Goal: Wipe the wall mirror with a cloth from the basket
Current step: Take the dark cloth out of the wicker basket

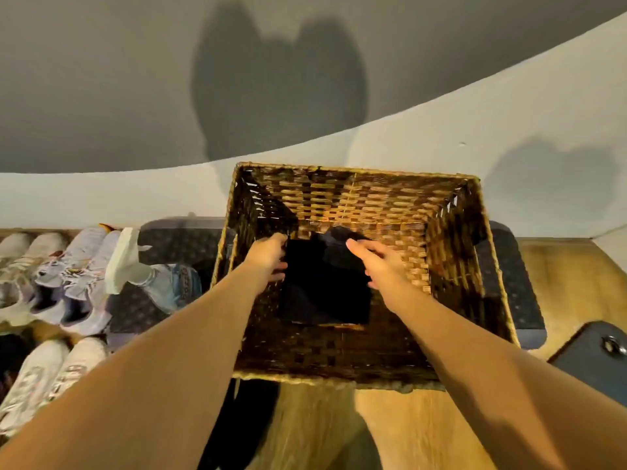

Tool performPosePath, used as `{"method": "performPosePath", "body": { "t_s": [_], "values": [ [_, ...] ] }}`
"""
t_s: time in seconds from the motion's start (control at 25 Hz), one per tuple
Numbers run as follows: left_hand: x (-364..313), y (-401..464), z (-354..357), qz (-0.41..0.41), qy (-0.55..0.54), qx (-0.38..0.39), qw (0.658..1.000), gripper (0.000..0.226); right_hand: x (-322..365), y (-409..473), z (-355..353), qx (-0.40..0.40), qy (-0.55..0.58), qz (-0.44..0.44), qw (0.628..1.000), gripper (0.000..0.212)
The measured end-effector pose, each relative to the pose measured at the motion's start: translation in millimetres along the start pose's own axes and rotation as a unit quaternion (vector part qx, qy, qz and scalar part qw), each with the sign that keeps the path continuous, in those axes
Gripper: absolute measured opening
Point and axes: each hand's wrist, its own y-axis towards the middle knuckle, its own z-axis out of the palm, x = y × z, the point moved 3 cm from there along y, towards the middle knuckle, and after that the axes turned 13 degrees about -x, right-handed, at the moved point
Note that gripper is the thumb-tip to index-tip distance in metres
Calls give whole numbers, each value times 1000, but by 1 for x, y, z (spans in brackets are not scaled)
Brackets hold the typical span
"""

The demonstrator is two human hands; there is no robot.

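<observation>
Both arms reach into the wicker basket point(353, 195) at frame centre, where a folded dark cloth point(325, 283) lies on its bottom. The left hand point(268, 254) curls at the cloth's edge, grip uncertain; the right hand point(380, 262) hovers released. By this view the cloth is not yet lifted, and the mirror, unseen, awaits wiping.

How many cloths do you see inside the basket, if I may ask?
2: a black cloth lying flat on the basket floor, and a darker crumpled one behind it; more may be hidden underneath.

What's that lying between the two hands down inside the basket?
In the head view, a dark folded cloth lies on the basket floor between the left hand and right hand.
</observation>
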Motion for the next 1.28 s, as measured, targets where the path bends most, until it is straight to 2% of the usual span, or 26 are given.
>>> {"method": "performPosePath", "body": {
  "t_s": [0.24,0.52,0.6,0.76,0.8,0.84,0.96,1.28],
  "values": [
    [36,30,21,43,118,-66,990,53,-37,27,22,-102,-76,-41,991,57],
    [51,19,30,67,109,-83,988,66,-49,22,28,-143,-142,20,979,94],
    [55,18,28,74,115,-84,987,57,-57,22,30,-125,-134,21,983,87],
    [47,1,25,67,101,-68,990,40,-46,8,25,-65,-57,10,996,30],
    [38,-9,23,70,87,-66,992,36,-37,1,21,-54,-35,3,998,21],
    [28,-21,21,75,72,-66,992,30,-25,-9,16,-46,-26,-9,999,19],
    [-11,-66,10,93,33,-64,993,22,23,-42,-8,-35,0,-40,999,36],
    [-189,-252,-50,152,-42,-54,986,29,243,-194,-131,-31,45,-132,990,21]
  ]
}}
